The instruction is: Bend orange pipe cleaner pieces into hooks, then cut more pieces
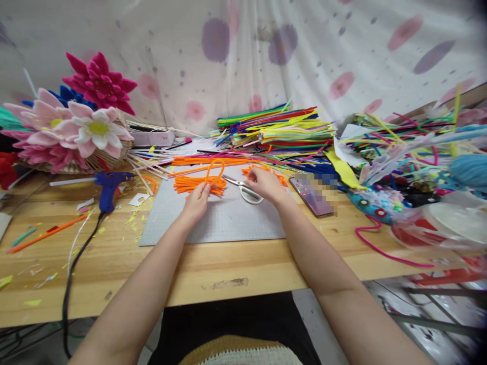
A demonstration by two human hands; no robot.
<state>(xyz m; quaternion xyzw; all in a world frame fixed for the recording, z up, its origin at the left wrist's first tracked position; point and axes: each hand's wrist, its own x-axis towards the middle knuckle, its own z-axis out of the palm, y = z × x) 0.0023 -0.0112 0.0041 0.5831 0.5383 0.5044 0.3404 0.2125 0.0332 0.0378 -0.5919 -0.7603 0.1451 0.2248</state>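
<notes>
My left hand (197, 203) pinches an orange pipe cleaner (216, 162) that is bent into an upright loop. Just behind it, a pile of short orange pipe cleaner pieces (186, 184) lies on the grey cutting mat (228, 225). My right hand (265, 183) is closed with curled fingers beside the white-handled scissors (251, 196), and what its fingertips hold is too small to make out. The scissors lie on the mat, blades pointing left. More orange pieces (282, 178) lie behind my right hand, partly covered by it.
Bundles of coloured pipe cleaners (281, 126) are heaped at the back. At left are a blue glue gun (106, 190) with a black cord and fuzzy flowers (99, 83) in a basket. A phone (310, 195) lies right of the mat, near a clear-wrapped spool (437, 225).
</notes>
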